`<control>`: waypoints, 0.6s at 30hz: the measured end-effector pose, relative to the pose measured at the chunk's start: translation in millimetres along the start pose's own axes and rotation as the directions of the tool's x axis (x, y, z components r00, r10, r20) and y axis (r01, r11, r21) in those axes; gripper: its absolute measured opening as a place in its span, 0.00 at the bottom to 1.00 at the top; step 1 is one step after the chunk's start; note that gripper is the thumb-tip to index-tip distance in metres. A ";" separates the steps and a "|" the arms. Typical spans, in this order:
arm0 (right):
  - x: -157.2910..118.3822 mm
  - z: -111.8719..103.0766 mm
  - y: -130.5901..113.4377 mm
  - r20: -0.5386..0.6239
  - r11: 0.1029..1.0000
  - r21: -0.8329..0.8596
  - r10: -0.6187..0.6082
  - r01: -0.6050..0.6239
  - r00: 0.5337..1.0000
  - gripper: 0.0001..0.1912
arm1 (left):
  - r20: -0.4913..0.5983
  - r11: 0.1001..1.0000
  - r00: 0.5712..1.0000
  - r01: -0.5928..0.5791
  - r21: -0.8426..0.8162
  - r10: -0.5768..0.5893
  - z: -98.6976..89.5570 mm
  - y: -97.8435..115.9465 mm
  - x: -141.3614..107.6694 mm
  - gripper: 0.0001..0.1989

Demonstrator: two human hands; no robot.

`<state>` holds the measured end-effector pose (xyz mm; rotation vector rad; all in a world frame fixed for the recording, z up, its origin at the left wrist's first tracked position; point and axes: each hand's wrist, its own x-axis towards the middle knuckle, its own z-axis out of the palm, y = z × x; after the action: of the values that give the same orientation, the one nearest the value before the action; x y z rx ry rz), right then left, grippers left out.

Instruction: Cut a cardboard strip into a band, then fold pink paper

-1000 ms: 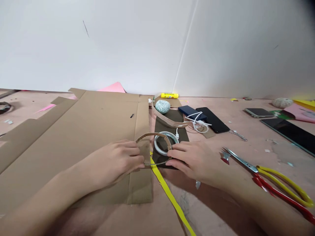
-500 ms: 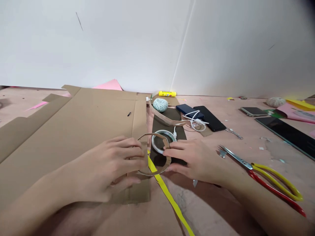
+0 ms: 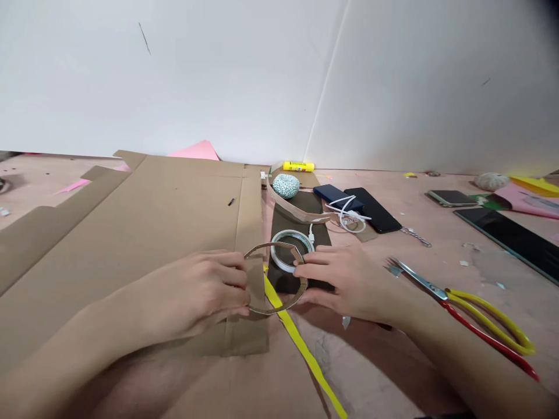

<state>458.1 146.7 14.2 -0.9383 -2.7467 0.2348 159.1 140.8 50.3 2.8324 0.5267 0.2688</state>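
Over dark card (image 3: 280, 283), faceted cardboard hoop (image 3: 268, 245)

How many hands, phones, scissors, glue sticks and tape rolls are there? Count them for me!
Hands: 2 (left hand, right hand)
Phones: 2 (black phone, grey phone)
Scissors: 1 (scissors)
Glue sticks: 1 (glue stick)
Tape rolls: 1 (tape roll)
Total: 7
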 end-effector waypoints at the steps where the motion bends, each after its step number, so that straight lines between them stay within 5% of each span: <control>1: 0.6 -1.5 -0.6 0.010 1.000 0.010 0.015 -0.015 1.000 0.13 | 0.036 0.999 0.999 0.011 -0.035 -0.010 -2.7 1.5 1.0 0.19; 8: -6.5 -25.7 -7.2 -0.058 0.986 0.142 0.091 -0.082 0.994 0.31 | -0.038 0.992 0.993 0.107 -0.073 -0.110 -19.3 43.7 -12.6 0.15; 13: -19.7 -27.8 -32.4 0.007 0.973 0.228 0.045 -0.045 0.999 0.24 | -0.109 0.991 0.985 0.129 -0.034 -0.132 0.8 70.1 -30.0 0.14; 18: -21.9 -16.8 -62.5 0.076 0.948 0.319 -0.007 -0.018 0.997 0.15 | -0.211 0.973 0.969 0.080 -0.218 -0.127 23.7 71.8 -40.9 0.16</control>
<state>443.0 85.6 40.8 -0.8623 -2.6594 0.7070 150.5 55.7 42.0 2.5764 0.6502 0.5910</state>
